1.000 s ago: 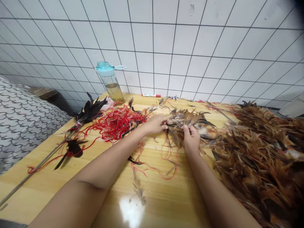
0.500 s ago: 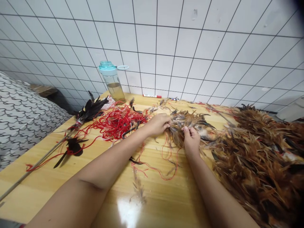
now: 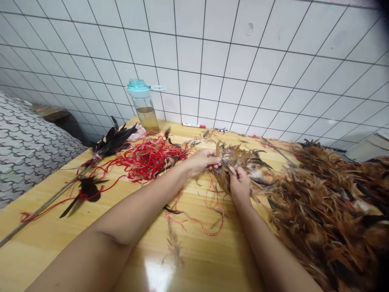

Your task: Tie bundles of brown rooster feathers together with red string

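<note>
A bunch of brown and grey feathers [image 3: 240, 153] lies on the wooden table [image 3: 206, 259] in front of me. My left hand [image 3: 207, 159] pinches the left side of this bunch between thumb and fingers. Close beside it on the right, my right hand [image 3: 240, 181] has its thumb and forefinger pressed together on feathers at the near edge. Exactly which quills each hand holds is too small to make out. Loose red string [image 3: 209, 233] trails over the table below both hands.
On the right a big heap of brown feathers [image 3: 328, 219] spreads. Left are a tangle of red string [image 3: 152, 160], black feathers tied to a stick [image 3: 114, 140] and a loose black feather clump [image 3: 90, 190]. A bottle [image 3: 147, 115] and a red-capped marker [image 3: 193, 125] stand near the tiled wall.
My right hand has shifted slightly left, closer to my left hand. The left hand has turned a little, its fingertips showing more. The view has tilted slightly.
</note>
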The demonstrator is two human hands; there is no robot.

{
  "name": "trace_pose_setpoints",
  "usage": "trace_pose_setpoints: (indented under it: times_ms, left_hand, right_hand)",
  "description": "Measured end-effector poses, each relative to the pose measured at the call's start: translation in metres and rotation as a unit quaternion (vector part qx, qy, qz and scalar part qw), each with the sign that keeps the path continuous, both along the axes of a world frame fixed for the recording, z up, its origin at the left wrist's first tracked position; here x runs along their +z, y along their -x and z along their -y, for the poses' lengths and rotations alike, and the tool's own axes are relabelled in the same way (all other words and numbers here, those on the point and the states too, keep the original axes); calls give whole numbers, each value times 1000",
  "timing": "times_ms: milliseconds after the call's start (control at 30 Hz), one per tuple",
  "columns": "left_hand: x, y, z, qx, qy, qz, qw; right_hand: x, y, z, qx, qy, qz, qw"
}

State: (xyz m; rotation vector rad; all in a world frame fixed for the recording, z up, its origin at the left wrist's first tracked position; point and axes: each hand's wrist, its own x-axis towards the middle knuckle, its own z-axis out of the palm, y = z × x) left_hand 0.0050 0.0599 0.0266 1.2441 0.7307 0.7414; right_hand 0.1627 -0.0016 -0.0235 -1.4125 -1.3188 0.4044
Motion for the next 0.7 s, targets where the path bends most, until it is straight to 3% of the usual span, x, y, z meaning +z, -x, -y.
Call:
trace_pose_setpoints:
  times_ms: [100,233,300,467,700]
  left_hand:
    - [-2,-4,2,-6,-32,-23,999]
    - [-3,-4,0,47,-148,-79,985]
    - [-3,-2,-3,68,-166,-83,980]
    - [2,0,-3,78,-156,-57,983]
    - [11,-3,8,24,-94,-14,995]
  right_hand:
    - [0,1,1,6,-12,31,999]
    - [-1,0,1,11,0,19,1000]
    - [-2,0,1,10,6,-1,1000]
    - [-1,0,1,4,8,-6,1000]
    - [0,2,2,15,2,-6,1000]
